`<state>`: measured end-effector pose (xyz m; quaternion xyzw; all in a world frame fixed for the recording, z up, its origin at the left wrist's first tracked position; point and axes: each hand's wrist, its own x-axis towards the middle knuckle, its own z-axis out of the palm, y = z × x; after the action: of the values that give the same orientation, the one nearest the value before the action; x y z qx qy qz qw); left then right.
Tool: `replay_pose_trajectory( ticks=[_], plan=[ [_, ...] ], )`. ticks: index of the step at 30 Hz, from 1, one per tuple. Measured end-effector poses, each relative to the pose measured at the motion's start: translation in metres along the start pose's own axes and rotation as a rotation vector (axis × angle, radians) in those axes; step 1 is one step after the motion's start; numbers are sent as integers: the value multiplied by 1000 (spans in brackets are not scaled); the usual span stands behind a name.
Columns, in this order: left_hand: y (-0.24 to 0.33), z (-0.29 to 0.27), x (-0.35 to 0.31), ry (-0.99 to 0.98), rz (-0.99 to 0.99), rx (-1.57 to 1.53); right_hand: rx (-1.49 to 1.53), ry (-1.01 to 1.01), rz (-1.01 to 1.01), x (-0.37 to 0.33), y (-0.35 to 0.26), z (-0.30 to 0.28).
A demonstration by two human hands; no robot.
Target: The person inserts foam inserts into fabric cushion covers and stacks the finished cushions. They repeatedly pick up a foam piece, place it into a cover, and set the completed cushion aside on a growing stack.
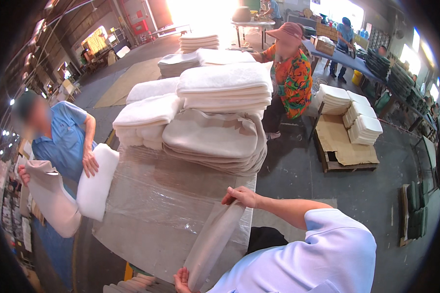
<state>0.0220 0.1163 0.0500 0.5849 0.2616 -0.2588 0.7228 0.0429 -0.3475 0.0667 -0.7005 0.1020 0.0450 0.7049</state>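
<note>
Between my two hands a long, pale beige cushion [213,244] stands tilted over the near right part of the table. My right hand [242,196] is closed over its far upper end. At its near lower end, close to the bottom edge of the view, my left hand [182,280] curls its fingers against the side; part of that hand is cut off. Beyond my hands rises a stack of beige cushion covers [212,134]. Thick white pads [225,80] are piled behind it, with more white pads [146,112] to its left.
The table [146,195] wears clear plastic film. At left a co-worker [63,132] holds a beige cover [54,198] and a white pad [98,180]. Another person [291,73] stands behind the piles. A pallet [344,141] with white stacks lies on the floor at right.
</note>
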Motion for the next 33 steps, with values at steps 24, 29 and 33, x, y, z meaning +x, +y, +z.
replay_pose_trajectory(
  ticks=[24,29,33],
  plan=[
    [-9,-7,-7,-31,252,-444,247,146,14,2,14,9],
    [-31,-7,-14,34,157,-409,241,172,21,-9,28,6],
    [-34,-7,-10,62,140,-449,279,205,6,-6,29,11]
  ],
)
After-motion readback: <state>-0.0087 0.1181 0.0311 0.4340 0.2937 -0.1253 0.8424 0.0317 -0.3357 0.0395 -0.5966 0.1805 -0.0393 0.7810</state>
